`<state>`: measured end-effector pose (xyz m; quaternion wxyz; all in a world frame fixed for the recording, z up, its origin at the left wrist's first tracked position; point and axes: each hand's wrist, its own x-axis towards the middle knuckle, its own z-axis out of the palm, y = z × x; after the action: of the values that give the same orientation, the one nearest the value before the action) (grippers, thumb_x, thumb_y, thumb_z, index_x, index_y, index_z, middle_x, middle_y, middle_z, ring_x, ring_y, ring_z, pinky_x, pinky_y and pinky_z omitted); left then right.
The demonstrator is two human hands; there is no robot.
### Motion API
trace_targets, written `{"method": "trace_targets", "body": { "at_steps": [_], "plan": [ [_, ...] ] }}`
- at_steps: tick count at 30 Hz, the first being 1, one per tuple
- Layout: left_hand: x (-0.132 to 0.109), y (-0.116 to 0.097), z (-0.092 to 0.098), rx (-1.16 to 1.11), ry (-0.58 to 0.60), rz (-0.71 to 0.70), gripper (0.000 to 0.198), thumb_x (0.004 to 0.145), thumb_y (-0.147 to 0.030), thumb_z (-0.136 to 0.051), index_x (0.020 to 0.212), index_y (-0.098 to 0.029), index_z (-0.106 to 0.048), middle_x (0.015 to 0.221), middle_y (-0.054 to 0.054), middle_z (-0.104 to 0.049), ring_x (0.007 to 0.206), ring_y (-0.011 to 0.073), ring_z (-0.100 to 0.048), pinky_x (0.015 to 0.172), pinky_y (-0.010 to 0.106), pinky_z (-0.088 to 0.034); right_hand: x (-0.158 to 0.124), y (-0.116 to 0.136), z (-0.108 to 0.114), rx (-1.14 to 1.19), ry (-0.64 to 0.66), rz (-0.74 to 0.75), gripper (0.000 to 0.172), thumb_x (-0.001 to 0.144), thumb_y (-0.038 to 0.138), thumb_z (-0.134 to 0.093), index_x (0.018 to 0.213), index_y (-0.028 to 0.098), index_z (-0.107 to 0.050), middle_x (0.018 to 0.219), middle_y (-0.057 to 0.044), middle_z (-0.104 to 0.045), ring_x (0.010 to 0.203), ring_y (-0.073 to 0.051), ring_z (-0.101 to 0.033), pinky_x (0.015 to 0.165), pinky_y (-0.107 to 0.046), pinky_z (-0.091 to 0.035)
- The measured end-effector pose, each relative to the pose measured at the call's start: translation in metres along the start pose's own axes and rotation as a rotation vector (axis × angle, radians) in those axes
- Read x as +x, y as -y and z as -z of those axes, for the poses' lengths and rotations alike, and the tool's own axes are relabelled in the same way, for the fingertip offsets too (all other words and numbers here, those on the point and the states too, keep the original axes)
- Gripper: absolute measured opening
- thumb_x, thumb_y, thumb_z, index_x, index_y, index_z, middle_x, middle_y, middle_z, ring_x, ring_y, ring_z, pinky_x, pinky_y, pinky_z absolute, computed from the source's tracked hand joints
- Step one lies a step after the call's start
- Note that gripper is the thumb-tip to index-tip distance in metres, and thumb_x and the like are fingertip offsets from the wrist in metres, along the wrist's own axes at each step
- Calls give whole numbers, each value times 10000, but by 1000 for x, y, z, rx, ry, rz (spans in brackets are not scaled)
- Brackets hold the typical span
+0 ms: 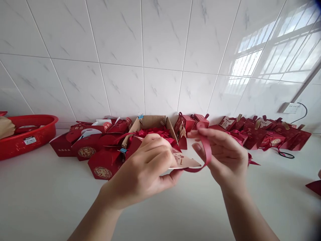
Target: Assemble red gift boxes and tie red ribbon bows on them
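In the middle, my left hand point(147, 167) is closed on a small red gift box point(132, 145) with a beige printed panel point(184, 160). Its thumb presses from below near the panel's edge, and much of the box is hidden behind the fingers. A dark red ribbon point(207, 150) runs from beside that thumb, curving up to my right hand point(227, 157). There the thumb and fingers are bent around the ribbon's upper part. Just behind my hands stands an open cardboard carton point(135, 127) holding bunched red ribbons point(160, 132).
Several red gift boxes point(100, 169) stand to the left, others point(265, 137) along the wall at right. A red plastic basin point(42, 134) is at far left, another person's hand point(6, 127) over it. A black loop point(286, 155) lies on the white tabletop point(190, 214).
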<state>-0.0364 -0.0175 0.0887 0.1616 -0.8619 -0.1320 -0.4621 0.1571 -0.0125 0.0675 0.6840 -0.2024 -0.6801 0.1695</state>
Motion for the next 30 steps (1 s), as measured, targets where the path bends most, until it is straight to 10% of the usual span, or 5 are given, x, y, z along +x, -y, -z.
{"method": "trace_targets", "body": {
  "at_steps": [9, 30],
  "plan": [
    [-3, 3, 1, -40, -34, 43, 262, 753, -67, -695, 855, -230, -518, 741, -4, -634, 728, 173, -631, 705, 364, -532, -1, 8, -1, 54, 262, -193, 250, 819, 160, -681, 998, 318, -752, 920, -31, -741, 842, -190, -678, 684, -308, -585],
    [-3, 4, 2, 5, -37, 35, 267, 754, -49, -701, 866, -204, -515, 756, 15, -650, 744, 173, -617, 672, 353, -539, 4, 3, 5, 227, 429, -232, 234, 855, 145, -644, 980, 309, -753, 959, -28, -733, 969, -199, -660, 854, -356, -556]
  ]
}}
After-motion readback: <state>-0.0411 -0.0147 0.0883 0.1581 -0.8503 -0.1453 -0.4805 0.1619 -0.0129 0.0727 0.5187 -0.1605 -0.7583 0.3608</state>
